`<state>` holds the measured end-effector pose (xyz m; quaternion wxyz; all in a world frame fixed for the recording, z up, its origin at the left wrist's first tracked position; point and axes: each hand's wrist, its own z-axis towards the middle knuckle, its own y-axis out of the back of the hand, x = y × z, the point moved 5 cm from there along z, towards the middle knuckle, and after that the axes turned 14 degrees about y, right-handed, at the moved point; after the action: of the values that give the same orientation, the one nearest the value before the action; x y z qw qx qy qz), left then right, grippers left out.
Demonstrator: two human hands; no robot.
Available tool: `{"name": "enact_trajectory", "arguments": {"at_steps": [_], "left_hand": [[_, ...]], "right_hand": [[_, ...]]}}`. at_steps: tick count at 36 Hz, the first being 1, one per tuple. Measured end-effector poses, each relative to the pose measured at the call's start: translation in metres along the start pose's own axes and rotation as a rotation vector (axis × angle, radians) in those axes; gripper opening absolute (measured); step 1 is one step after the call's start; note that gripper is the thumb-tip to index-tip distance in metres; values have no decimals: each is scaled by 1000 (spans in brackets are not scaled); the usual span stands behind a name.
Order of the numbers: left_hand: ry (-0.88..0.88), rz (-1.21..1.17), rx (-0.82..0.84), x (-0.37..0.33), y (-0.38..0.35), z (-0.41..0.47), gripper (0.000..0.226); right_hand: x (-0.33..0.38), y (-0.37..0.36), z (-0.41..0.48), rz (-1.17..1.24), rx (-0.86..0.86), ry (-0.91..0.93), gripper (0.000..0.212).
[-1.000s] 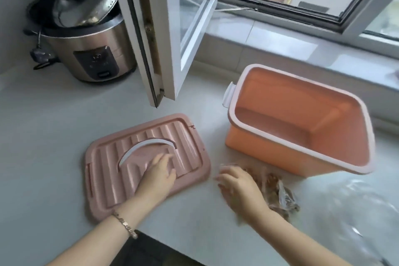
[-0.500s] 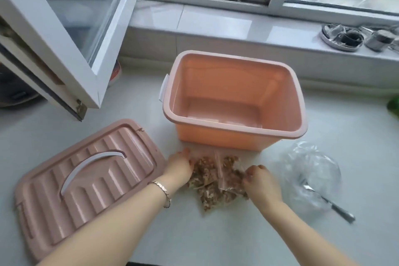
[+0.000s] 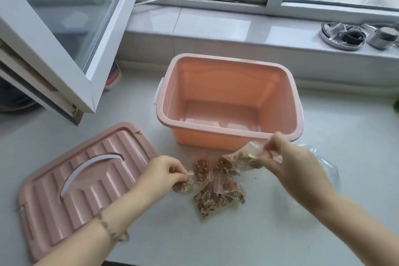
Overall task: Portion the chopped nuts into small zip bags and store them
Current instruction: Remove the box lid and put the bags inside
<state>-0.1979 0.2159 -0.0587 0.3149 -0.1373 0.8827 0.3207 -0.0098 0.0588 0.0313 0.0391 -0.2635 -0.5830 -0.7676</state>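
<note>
Several small zip bags of chopped nuts [image 3: 218, 190] lie in a heap on the white counter, in front of an open pink storage box [image 3: 228, 65] that has nothing in it. My right hand [image 3: 289, 162] pinches one nut bag [image 3: 246, 157] by its top and holds it lifted just before the box's near rim. My left hand [image 3: 164, 170] pinches another nut bag [image 3: 183, 185] at the heap's left edge, low over the counter. The box's pink lid [image 3: 71, 190], with a white handle, lies flat at the left.
An open window sash [image 3: 64, 34] juts over the counter at the left. A clear glass bowl [image 3: 328, 168] sits to the right behind my right arm. Metal dishes [image 3: 345, 36] stand on the sill at the far right.
The view swung right from the lid to the box. Both hands went to the heap of bags; each now pinches a bag, and the right one has lifted its bag toward the box.
</note>
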Motion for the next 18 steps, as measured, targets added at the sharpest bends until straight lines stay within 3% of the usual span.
{"name": "enact_trajectory", "arguments": {"at_steps": [4,10,14,18], "left_hand": [[-243,25,-132,-60,44,-40,18],[-414,-35,-283,-151,93,-23,8],[-352,59,-298,-178,82,51,11],[-193,161,-171,-173,47,130,19]], "right_hand": [[8,40,38,185,-7,82,16],[-2,56,118,150,-5,169,11],[-38,16,168,70,87,119,13],[-84,-46,197,55,237,7,20]]}}
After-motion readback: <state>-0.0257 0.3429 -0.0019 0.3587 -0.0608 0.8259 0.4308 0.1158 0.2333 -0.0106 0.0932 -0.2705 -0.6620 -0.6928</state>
